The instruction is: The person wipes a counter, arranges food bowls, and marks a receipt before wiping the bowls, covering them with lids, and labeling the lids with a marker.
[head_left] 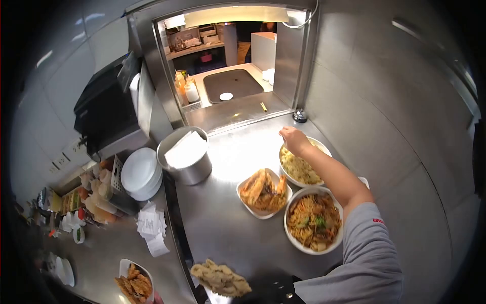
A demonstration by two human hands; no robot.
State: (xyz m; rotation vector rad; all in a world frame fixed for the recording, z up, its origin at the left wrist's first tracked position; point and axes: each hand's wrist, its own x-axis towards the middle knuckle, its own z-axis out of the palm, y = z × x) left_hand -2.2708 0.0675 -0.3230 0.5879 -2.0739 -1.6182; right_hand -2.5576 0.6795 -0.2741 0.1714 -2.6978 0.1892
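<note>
My right hand [293, 140] is over the far left rim of a white bowl of fried rice [299, 168], fingers curled together; whatever they may hold is hidden. Under my forearm, nearer me, stands a bowl of noodles [314, 222] with vegetables. Left of the two bowls is a square white dish of fried food [263, 192]. At the bottom left edge, a small part of what looks like my left hand [158, 298] shows at the rim of a white dish with browned fried pieces [134, 283]; most of that hand is out of frame.
A steel pot [186, 169] with white paper inside stands by the pass window. Stacked white plates [142, 172], paper slips [152, 228] and a black machine [114, 101] are at left. A crumpled tan item [220, 278] lies near the front edge. A steel wall [390, 137] bounds the right.
</note>
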